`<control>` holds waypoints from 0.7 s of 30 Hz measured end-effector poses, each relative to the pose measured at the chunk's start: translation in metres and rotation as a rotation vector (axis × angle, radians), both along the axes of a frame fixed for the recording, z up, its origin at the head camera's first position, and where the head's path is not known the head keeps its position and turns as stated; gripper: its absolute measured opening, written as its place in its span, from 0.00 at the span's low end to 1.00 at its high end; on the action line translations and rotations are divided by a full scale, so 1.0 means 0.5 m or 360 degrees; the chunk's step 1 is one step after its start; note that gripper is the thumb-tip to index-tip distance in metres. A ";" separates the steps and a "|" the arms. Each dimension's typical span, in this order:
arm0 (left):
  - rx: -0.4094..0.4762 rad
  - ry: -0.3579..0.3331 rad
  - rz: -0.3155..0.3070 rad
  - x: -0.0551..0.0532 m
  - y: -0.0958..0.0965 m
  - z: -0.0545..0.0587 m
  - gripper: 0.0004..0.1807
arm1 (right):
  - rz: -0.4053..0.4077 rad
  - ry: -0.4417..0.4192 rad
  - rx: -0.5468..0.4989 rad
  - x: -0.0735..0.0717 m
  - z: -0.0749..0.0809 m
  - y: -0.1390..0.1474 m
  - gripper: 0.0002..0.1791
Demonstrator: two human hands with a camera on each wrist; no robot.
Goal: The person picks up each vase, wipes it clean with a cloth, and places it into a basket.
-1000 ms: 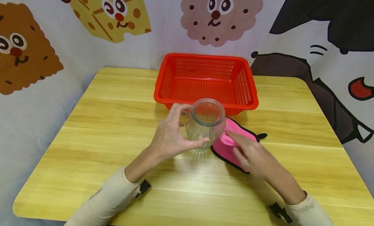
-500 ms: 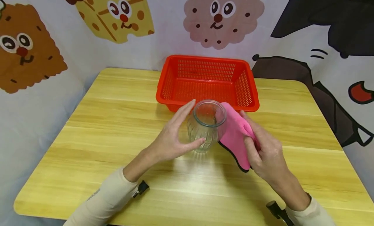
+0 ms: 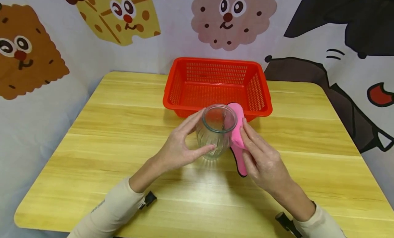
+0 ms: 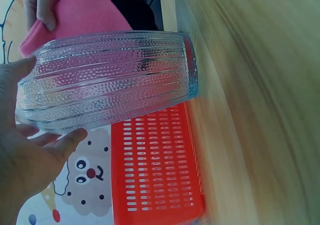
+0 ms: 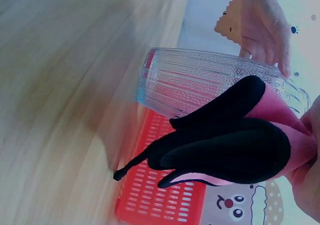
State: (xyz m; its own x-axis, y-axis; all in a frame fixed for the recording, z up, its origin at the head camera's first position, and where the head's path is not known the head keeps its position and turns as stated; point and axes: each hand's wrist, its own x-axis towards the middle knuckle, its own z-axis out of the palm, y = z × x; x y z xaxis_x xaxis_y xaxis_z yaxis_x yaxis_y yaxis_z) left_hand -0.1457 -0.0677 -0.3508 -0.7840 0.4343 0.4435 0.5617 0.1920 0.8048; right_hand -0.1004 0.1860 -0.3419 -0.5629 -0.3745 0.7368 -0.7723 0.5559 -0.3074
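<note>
A clear ribbed glass jar (image 3: 217, 140) stands upright on the table, its round mouth facing up. My left hand (image 3: 176, 145) holds it from the left, thumb across the front and fingers at the far side. In the left wrist view the jar (image 4: 110, 77) shows bumpy texture between its ribs. My right hand (image 3: 266, 162) grips a pink cloth (image 3: 237, 128) with black edging, bunched against or very near the jar's right side. The cloth's black back (image 5: 225, 150) and a dark hanging loop appear in the right wrist view.
A red slotted plastic basket (image 3: 215, 91) stands right behind the jar, toward the table's back edge. The light wooden table (image 3: 107, 135) reaches to a curtain (image 3: 175, 26) printed with cartoon figures.
My right hand has picked the pink cloth up off the table and brought it to the jar's right side. The left hand stays at the jar, its fingers slightly shifted.
</note>
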 end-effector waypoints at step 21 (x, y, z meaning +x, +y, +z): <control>0.0051 0.0067 0.0051 -0.005 0.003 -0.004 0.50 | -0.0061 -0.0043 0.0095 0.009 -0.008 0.013 0.24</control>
